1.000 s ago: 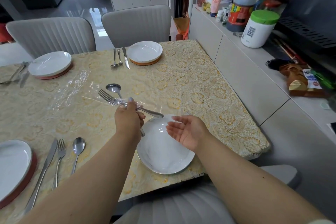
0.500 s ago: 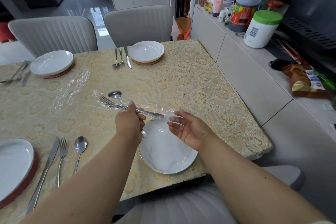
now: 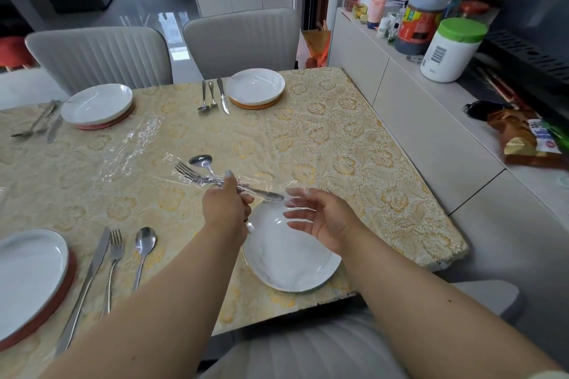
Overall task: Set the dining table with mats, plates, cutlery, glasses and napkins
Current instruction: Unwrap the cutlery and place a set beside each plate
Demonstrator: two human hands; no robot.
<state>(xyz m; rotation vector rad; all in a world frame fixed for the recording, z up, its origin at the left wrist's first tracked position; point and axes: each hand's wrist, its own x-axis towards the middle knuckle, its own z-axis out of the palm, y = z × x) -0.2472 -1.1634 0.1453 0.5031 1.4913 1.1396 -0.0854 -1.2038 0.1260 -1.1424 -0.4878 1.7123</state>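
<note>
My left hand (image 3: 227,209) grips a bundle of cutlery: a fork (image 3: 186,170), a spoon (image 3: 200,160) and a handle pointing right, all partly in clear plastic wrap (image 3: 271,183). The bundle hangs just beyond the near white plate (image 3: 292,258). My right hand (image 3: 320,218) hovers over that plate, fingers relaxed and spread, touching the loose end of the wrap; whether it pinches it I cannot tell. Three other places have a plate on a mat: far right (image 3: 255,86), far left (image 3: 97,103) and near left (image 3: 27,274), each with knife, fork and spoon beside it.
The table (image 3: 338,138) carries a yellow patterned cloth under clear film. Two grey chairs (image 3: 243,40) stand at the far side. A sideboard (image 3: 431,132) on the right holds bottles, a white tub with a green lid (image 3: 451,49) and snack packets (image 3: 523,141).
My left hand has lowered the cutlery bundle slightly toward me. My right hand has turned from palm-up to fingers reaching at the wrap's loose end.
</note>
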